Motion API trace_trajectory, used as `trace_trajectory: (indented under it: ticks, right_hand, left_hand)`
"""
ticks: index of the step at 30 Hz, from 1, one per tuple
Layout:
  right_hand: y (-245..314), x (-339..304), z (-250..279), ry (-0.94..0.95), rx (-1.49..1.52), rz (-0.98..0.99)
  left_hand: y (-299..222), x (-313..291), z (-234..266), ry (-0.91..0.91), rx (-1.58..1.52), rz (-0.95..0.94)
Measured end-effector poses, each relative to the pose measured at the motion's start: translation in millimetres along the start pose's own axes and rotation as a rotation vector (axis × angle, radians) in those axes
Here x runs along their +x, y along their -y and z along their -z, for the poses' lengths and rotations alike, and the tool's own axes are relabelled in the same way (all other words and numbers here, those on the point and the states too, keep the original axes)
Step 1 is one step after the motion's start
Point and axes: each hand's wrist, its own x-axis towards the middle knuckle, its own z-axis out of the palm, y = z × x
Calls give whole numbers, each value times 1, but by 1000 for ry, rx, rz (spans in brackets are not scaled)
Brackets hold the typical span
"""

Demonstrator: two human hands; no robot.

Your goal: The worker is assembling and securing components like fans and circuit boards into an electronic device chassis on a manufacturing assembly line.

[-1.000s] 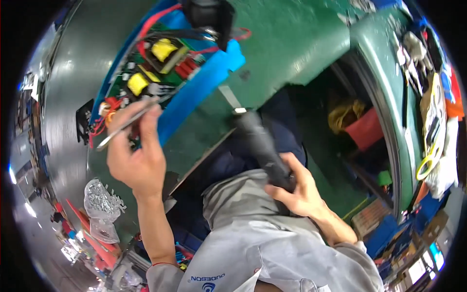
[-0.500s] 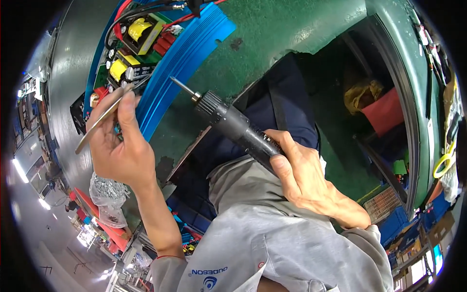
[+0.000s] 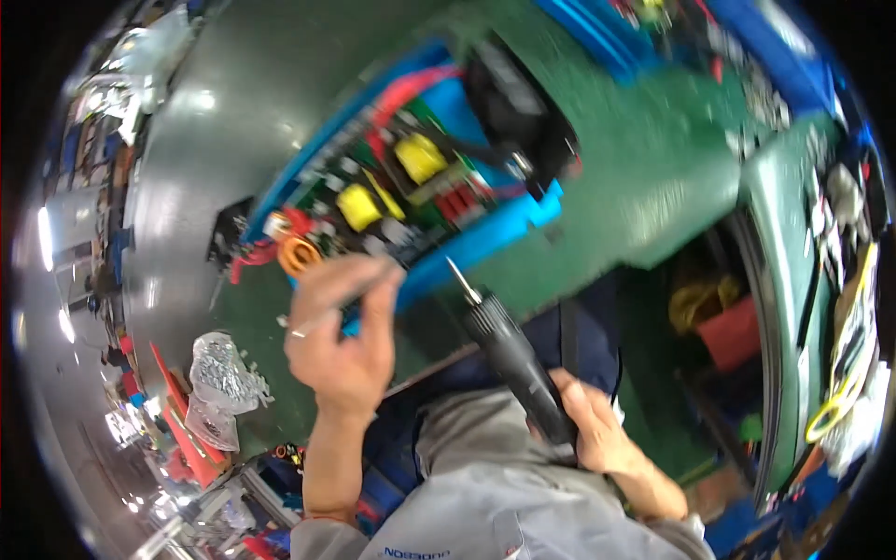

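My right hand (image 3: 602, 434) is wrapped round a black electric screwdriver (image 3: 523, 373), whose thin bit points up and left towards the near wall of a blue metal housing (image 3: 518, 224). Between the fingers of my left hand (image 3: 341, 364) is a pair of metal tweezers (image 3: 301, 330), blurred by motion. That hand is at the housing's near left corner, beside an orange-wound coil (image 3: 297, 254). Inside the housing lies a circuit board with yellow-wrapped transformers (image 3: 420, 159) and red wires (image 3: 397, 98). A black end panel (image 3: 518, 103) leans at its far right end.
A clear bag of small screws (image 3: 222, 373) lies at the left on the green bench (image 3: 653, 177). Another blue housing (image 3: 597, 42) and a blue bin (image 3: 779, 56) stand far right. A yellow ring-shaped handle (image 3: 825, 422) is at the right edge, past the bench's cut-out.
The view has swung, so the housing now sits farther right and more of it shows. Both hands still hold their tools; the screwdriver is tilted more upright.
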Motion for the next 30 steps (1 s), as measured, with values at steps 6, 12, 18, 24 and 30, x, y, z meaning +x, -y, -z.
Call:
trace_trajectory:
  ticks: [6,12,18,24,30]
  right_hand:
    - [4,-2,1,100,228,-223]
    - [-6,0,8,213,501,-303]
    - [-16,-1,11,275,656,-270]
    - [0,-3,2,152,304,-246]
    - [6,-4,-11,-65,62,-129]
  left_hand:
    - [-2,-3,6,-8,-119,68]
    - [4,-1,5,-22,-202,101]
    - [8,2,8,42,-239,116]
    - [11,1,10,73,-202,64]
    - [0,5,15,92,-152,73]
